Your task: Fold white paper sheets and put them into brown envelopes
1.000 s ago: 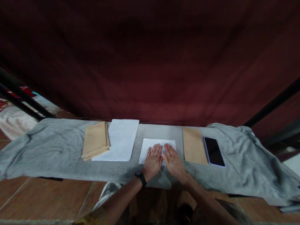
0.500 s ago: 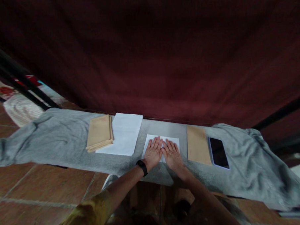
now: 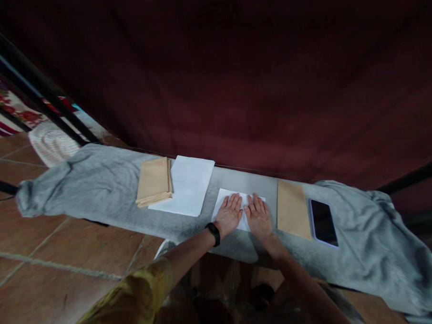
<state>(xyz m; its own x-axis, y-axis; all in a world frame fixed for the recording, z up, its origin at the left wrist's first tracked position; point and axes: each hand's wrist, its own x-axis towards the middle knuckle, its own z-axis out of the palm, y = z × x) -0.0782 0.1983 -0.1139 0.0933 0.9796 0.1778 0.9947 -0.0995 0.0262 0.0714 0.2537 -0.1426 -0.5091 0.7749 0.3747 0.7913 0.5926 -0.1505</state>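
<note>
A folded sheet of white paper lies on the grey cloth in front of me. Flat on its left part rests my left hand, fingers stretched out, with a black band on the wrist. My right hand lies flat on the right part of the same paper, fingers extended. Both palms cover much of the sheet. Just right of my right hand is a brown envelope. To the left lies a stack of white paper sheets, its left side under a pile of brown envelopes.
A phone with a dark screen lies right of the single envelope. The grey cloth covers the long, narrow surface and is rumpled at both ends. A dark red curtain hangs behind it. Tiled floor shows at the left.
My hands have moved slightly apart on the white paper, each still flat. The whole view has shifted, so the things appear farther right. The envelopes and phone keep their places on the cloth.
</note>
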